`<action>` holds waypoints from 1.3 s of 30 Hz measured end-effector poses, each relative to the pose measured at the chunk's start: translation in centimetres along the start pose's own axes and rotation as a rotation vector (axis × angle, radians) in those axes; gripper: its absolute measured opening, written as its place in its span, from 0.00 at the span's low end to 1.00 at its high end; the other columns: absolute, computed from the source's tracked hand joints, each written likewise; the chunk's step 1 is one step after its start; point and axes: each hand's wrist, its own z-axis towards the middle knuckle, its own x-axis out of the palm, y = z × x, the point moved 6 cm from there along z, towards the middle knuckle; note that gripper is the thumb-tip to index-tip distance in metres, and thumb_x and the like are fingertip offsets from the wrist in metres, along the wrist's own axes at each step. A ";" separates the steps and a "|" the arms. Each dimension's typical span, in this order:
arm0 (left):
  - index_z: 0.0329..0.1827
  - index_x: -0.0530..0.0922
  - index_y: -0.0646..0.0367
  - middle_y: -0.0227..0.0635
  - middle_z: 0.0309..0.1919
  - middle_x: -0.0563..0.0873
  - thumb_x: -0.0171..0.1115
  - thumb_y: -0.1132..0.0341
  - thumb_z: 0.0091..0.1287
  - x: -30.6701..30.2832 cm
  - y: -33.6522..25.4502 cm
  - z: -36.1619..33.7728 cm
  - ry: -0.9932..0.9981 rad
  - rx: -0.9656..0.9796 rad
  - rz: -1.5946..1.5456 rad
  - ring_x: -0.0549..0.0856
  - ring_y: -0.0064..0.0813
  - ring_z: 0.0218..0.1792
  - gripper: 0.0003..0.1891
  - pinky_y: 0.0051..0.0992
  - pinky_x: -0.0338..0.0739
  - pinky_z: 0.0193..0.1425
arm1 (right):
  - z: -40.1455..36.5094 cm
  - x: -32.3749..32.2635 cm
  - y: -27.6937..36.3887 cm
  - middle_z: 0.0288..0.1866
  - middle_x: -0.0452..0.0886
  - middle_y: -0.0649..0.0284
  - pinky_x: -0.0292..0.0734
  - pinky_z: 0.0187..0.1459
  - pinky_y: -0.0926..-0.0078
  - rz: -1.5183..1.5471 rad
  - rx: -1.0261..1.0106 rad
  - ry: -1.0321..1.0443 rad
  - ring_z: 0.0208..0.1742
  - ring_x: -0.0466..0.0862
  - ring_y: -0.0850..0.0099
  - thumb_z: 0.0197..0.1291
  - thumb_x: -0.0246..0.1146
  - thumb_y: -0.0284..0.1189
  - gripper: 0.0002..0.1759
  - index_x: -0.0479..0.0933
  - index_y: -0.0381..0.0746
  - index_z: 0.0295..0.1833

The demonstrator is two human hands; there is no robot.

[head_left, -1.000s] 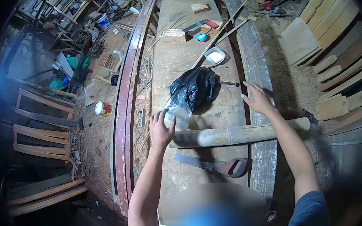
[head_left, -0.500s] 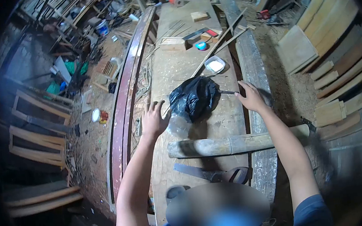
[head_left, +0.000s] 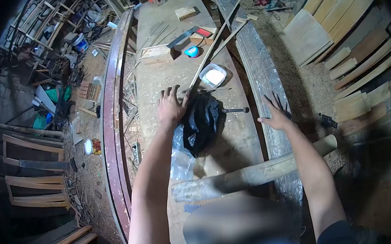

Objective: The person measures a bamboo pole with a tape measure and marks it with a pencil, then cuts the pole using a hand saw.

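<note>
A crumpled black plastic bag [head_left: 203,121] lies on the plywood board, with clear plastic [head_left: 180,164] showing at its near left side. My left hand [head_left: 171,108] is at the bag's upper left edge, fingers apart; whether it touches the bag is hard to tell. From the bag's right side sticks a thin dark rod [head_left: 237,110] with a thicker end. Over the weathered plank, apart from that rod, my right hand [head_left: 277,114] has its fingers spread and holds nothing. Just beyond the bag stands a clear plastic tub [head_left: 213,75] with something white inside.
A bamboo pole [head_left: 255,172] crosses the near part of the board [head_left: 154,77]. Farther off lie a blue tape measure [head_left: 192,52], a try square [head_left: 183,37], a wood block [head_left: 186,13] and thin sticks. Curved boards [head_left: 370,72] lean at the right.
My right hand has come away from the dark rod, its fingers now spread. My left hand has moved forward along the bag, which looks flatter. The camera view has shifted.
</note>
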 end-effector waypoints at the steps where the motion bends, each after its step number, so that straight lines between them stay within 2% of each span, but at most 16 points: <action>1: 0.68 0.79 0.52 0.46 0.65 0.80 0.61 0.42 0.71 1.5 0.2 1.2 0.011 0.006 0.005 0.74 0.53 0.69 0.29 0.48 0.72 0.72 | 0.1 0.4 -0.5 0.90 0.32 0.56 0.31 0.83 0.37 -0.058 0.067 0.055 0.89 0.32 0.56 0.57 0.76 0.47 0.61 0.43 0.53 0.88; 2: 0.68 0.79 0.51 0.46 0.65 0.80 0.60 0.42 0.71 2.7 0.4 2.4 -0.002 0.027 -0.021 0.74 0.52 0.69 0.30 0.49 0.71 0.73 | 0.6 1.0 -0.9 0.90 0.24 0.59 0.24 0.79 0.29 -0.078 0.084 0.114 0.89 0.26 0.58 0.56 0.77 0.48 0.67 0.35 0.55 0.88; 5: 0.64 0.81 0.56 0.48 0.61 0.84 0.65 0.47 0.70 4.4 0.0 5.5 -0.059 0.048 -0.016 0.77 0.52 0.66 0.27 0.45 0.73 0.72 | 0.9 1.0 -1.1 0.90 0.23 0.59 0.25 0.79 0.29 -0.090 0.103 0.137 0.89 0.26 0.57 0.56 0.76 0.48 0.68 0.33 0.56 0.88; 6: 0.63 0.82 0.56 0.48 0.60 0.84 0.66 0.47 0.68 5.1 0.3 6.8 -0.075 0.022 -0.034 0.77 0.54 0.65 0.27 0.45 0.74 0.70 | 1.0 0.9 -0.7 0.89 0.19 0.57 0.25 0.78 0.26 -0.116 0.124 0.220 0.88 0.21 0.55 0.60 0.74 0.44 0.67 0.28 0.55 0.87; 11: 0.68 0.78 0.50 0.44 0.65 0.81 0.65 0.45 0.69 8.6 0.6 13.3 -0.025 -0.039 -0.079 0.76 0.51 0.67 0.29 0.46 0.73 0.71 | 1.7 1.5 -1.1 0.88 0.15 0.54 0.24 0.76 0.22 -0.165 0.160 0.290 0.87 0.20 0.49 0.60 0.74 0.45 0.69 0.24 0.56 0.86; 17: 0.79 0.67 0.46 0.49 0.70 0.77 0.70 0.39 0.63 12.0 1.0 19.6 -0.180 0.153 -0.098 0.73 0.48 0.73 0.43 0.51 0.58 0.80 | 2.0 1.4 -0.4 0.87 0.13 0.52 0.22 0.75 0.22 -0.172 0.209 0.332 0.87 0.18 0.48 0.62 0.72 0.44 0.68 0.22 0.56 0.86; 19: 0.77 0.68 0.48 0.49 0.69 0.77 0.72 0.40 0.62 11.4 -0.3 20.1 -0.157 0.175 -0.108 0.73 0.45 0.73 0.43 0.54 0.55 0.81 | 2.1 1.4 -0.6 0.87 0.13 0.52 0.21 0.74 0.21 -0.181 0.215 0.333 0.86 0.17 0.48 0.62 0.72 0.43 0.68 0.22 0.56 0.86; 21: 0.71 0.72 0.52 0.50 0.65 0.81 0.74 0.45 0.62 11.6 -0.6 20.1 -0.018 0.076 -0.234 0.78 0.46 0.69 0.38 0.54 0.56 0.79 | 2.1 1.6 -0.4 0.87 0.13 0.51 0.21 0.74 0.22 -0.175 0.222 0.338 0.86 0.16 0.49 0.62 0.72 0.44 0.68 0.22 0.56 0.86; 22: 0.66 0.76 0.55 0.50 0.60 0.85 0.77 0.42 0.58 12.2 -0.2 20.5 -0.057 0.012 -0.192 0.77 0.52 0.68 0.38 0.48 0.72 0.69 | 2.1 1.5 -0.3 0.87 0.13 0.52 0.21 0.74 0.21 -0.184 0.235 0.351 0.86 0.16 0.49 0.63 0.71 0.44 0.67 0.21 0.56 0.86; 25: 0.62 0.77 0.59 0.50 0.55 0.87 0.79 0.43 0.55 12.1 -0.7 20.3 -0.060 -0.049 -0.171 0.83 0.53 0.59 0.38 0.48 0.78 0.62 | 2.1 1.2 -0.1 0.87 0.13 0.52 0.21 0.75 0.22 -0.193 0.241 0.355 0.87 0.17 0.50 0.63 0.71 0.44 0.67 0.21 0.56 0.86; 26: 0.59 0.78 0.62 0.50 0.51 0.88 0.82 0.46 0.53 11.7 -1.0 20.0 -0.083 -0.028 -0.266 0.87 0.52 0.49 0.38 0.45 0.81 0.56 | 2.2 1.1 -0.3 0.87 0.13 0.52 0.21 0.75 0.22 -0.196 0.245 0.352 0.87 0.17 0.50 0.63 0.71 0.44 0.67 0.21 0.56 0.86; 29: 0.57 0.80 0.64 0.49 0.47 0.89 0.84 0.54 0.54 9.9 -1.7 17.9 -0.140 0.069 -0.467 0.89 0.43 0.45 0.33 0.38 0.84 0.51 | 2.1 1.2 0.0 0.87 0.13 0.53 0.22 0.76 0.23 -0.168 0.234 0.317 0.87 0.17 0.52 0.63 0.71 0.44 0.67 0.22 0.57 0.86; 30: 0.57 0.80 0.66 0.46 0.46 0.89 0.84 0.62 0.55 9.0 -1.9 17.5 -0.188 0.138 -0.532 0.90 0.35 0.47 0.30 0.32 0.84 0.51 | 2.0 1.0 0.1 0.87 0.13 0.53 0.22 0.76 0.24 -0.174 0.251 0.331 0.87 0.18 0.52 0.63 0.71 0.44 0.67 0.22 0.58 0.86; 33: 0.57 0.79 0.66 0.45 0.50 0.88 0.85 0.62 0.54 6.8 -1.5 15.2 -0.143 0.129 -0.721 0.89 0.36 0.45 0.31 0.35 0.85 0.51 | 1.8 0.9 0.1 0.87 0.13 0.56 0.22 0.77 0.26 -0.166 0.264 0.328 0.87 0.18 0.53 0.64 0.71 0.43 0.66 0.22 0.60 0.86; 34: 0.59 0.79 0.65 0.42 0.54 0.86 0.84 0.65 0.55 5.9 -1.0 14.2 -0.119 0.070 -0.709 0.89 0.32 0.48 0.30 0.31 0.85 0.55 | 1.7 0.9 0.0 0.87 0.12 0.56 0.22 0.77 0.26 -0.173 0.262 0.322 0.87 0.18 0.54 0.64 0.71 0.43 0.66 0.22 0.60 0.86; 39: 0.62 0.78 0.65 0.41 0.53 0.86 0.84 0.68 0.55 -0.2 0.5 8.4 -0.118 0.116 -0.701 0.89 0.29 0.48 0.32 0.30 0.85 0.55 | 1.7 1.1 0.0 0.87 0.12 0.58 0.22 0.77 0.26 -0.212 0.258 0.312 0.87 0.18 0.55 0.64 0.71 0.45 0.66 0.22 0.61 0.86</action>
